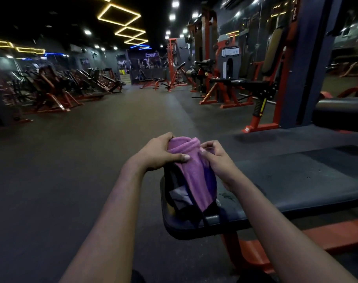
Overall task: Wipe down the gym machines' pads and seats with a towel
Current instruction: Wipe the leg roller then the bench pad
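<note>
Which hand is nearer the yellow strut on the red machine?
Right. The right hand pinches the towel on the side facing the yellow strut; the left hand grips the towel's other side, farther from it.

We hold the towel (191, 162) between our left hand (159, 152) and right hand (217, 160) over a bag (179, 198) on the counter's (276, 180) left end, the floor (72, 160) to its left and a machine (259, 94) beyond it on the right.
</note>
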